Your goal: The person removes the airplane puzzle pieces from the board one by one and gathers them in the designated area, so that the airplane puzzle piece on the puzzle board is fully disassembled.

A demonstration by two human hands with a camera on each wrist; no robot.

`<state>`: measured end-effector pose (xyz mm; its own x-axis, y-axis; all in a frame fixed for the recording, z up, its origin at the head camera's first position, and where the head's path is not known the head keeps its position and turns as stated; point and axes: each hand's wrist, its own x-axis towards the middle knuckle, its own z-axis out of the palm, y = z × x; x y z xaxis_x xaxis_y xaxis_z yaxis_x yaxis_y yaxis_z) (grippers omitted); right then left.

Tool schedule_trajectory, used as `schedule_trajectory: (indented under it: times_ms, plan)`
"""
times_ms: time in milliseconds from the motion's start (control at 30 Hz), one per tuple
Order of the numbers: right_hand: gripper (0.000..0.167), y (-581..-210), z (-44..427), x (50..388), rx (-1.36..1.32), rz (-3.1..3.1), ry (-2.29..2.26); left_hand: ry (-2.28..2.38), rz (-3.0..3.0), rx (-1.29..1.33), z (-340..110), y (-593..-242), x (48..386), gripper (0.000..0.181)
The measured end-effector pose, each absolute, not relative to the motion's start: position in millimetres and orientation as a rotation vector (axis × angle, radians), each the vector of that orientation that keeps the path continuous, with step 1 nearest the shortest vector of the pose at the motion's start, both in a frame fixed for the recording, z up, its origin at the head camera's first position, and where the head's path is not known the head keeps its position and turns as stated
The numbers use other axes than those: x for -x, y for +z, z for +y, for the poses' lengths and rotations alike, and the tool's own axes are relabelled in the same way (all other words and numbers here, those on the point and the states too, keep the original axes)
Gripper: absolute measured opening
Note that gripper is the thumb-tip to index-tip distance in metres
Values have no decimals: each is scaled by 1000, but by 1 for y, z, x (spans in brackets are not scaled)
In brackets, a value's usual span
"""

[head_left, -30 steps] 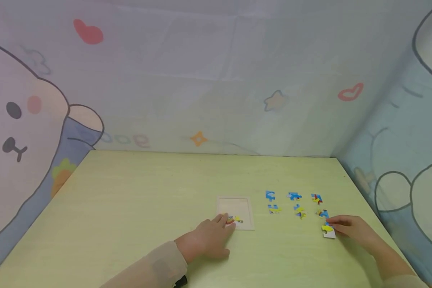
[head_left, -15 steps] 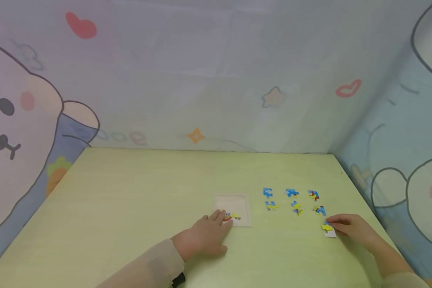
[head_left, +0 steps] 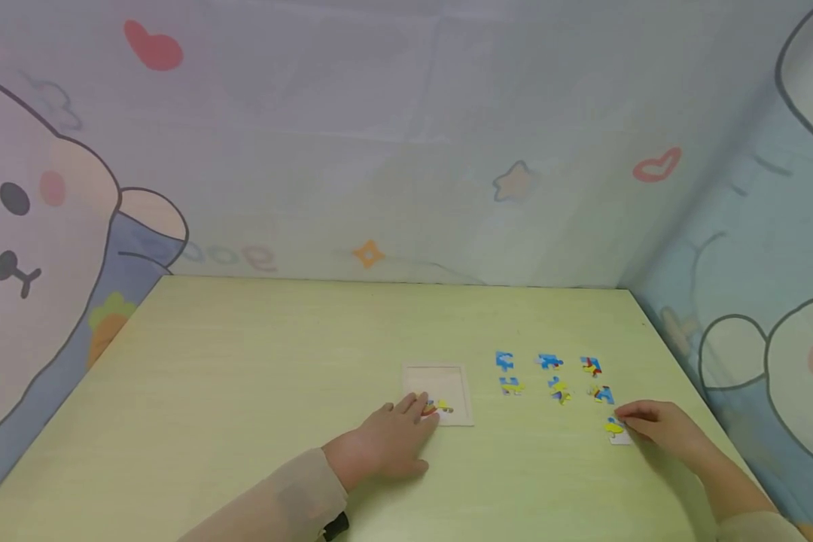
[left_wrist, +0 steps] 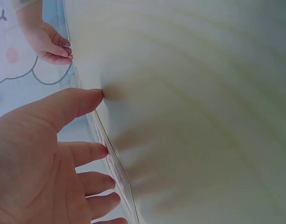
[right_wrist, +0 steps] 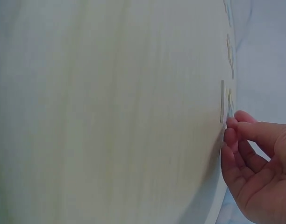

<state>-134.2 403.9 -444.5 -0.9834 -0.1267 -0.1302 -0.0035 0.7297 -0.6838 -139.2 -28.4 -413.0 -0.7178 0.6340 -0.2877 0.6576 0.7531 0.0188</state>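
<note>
My left hand [head_left: 389, 443] rests with extended fingers over the lower left of a pale square puzzle tray [head_left: 466, 384]. Several joined puzzle pieces [head_left: 445, 406] show in the tray's lower part, partly hidden by the fingers. In the left wrist view, the fingertips [left_wrist: 102, 184] touch the tray's edge, and the thumb is apart from them. On the right, my right hand [head_left: 664, 433] pinches the upper right edge of a yellow, blue and white puzzle piece [head_left: 614, 428] lying on the table. The right wrist view shows this piece edge-on beside the thumb and fingers [right_wrist: 257, 163].
Several loose puzzle pieces [head_left: 549, 362] lie in two rows between the tray and my right hand, mostly blue and yellow. The pale table [head_left: 278, 354] ends at a printed cloth backdrop [head_left: 406, 150] behind and at both sides.
The head view has shifted slightly. My left hand stays on the tray. My right fingers remain at the same piece, which has moved only a little, if at all.
</note>
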Motion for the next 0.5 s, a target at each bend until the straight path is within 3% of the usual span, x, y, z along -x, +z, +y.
schedule_trajectory:
  times_ms: [500]
  plan:
    - [23,-441,341,155,227,2706,-1308,-168,2685,-972,-37,-407,133,66]
